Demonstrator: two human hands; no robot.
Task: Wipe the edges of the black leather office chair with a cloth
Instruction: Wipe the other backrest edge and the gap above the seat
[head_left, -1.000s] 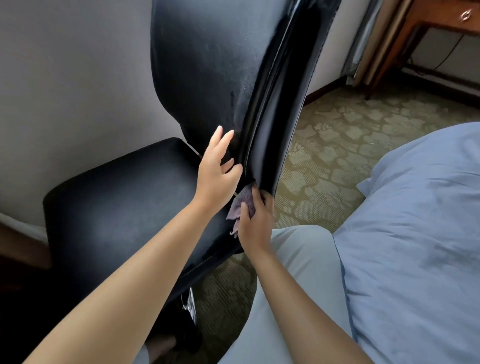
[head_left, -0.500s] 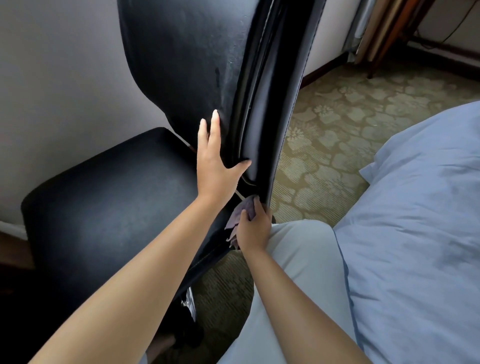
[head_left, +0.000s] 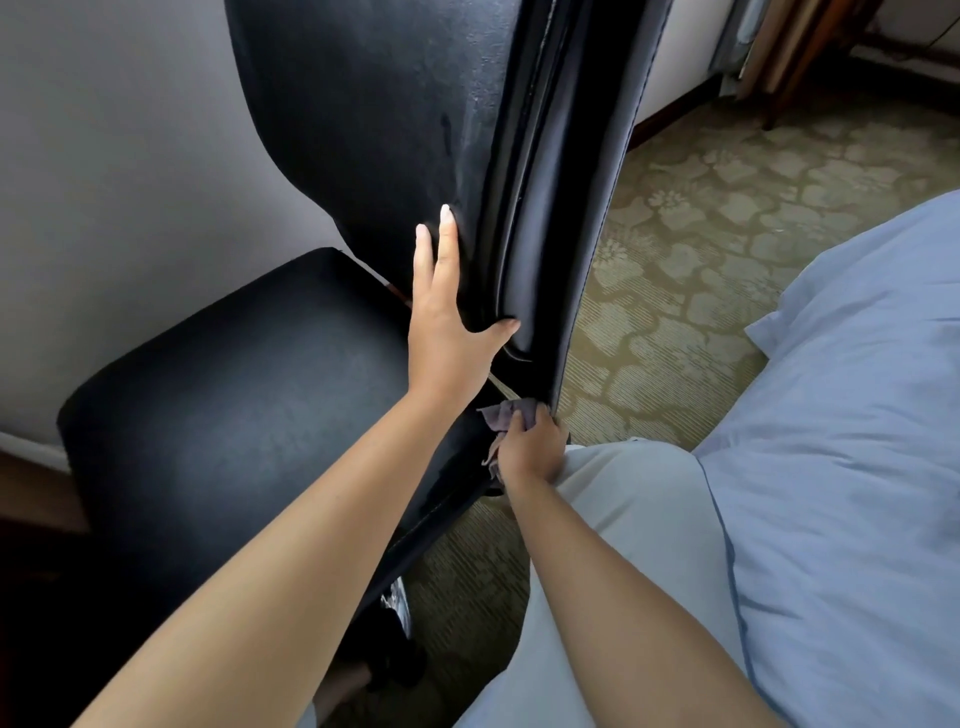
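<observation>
Black leather chair is facing us edge-on; our left hand, fingers spread, is bracing its backrest while our right hand is gripping the cloth at the bottom edge. We should be pressing firmly along the seam.

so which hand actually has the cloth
The right hand, low at the bottom of the chair back's edge, grips the purple cloth. The left hand holds nothing; it rests flat on the backrest with fingers straight.
</observation>
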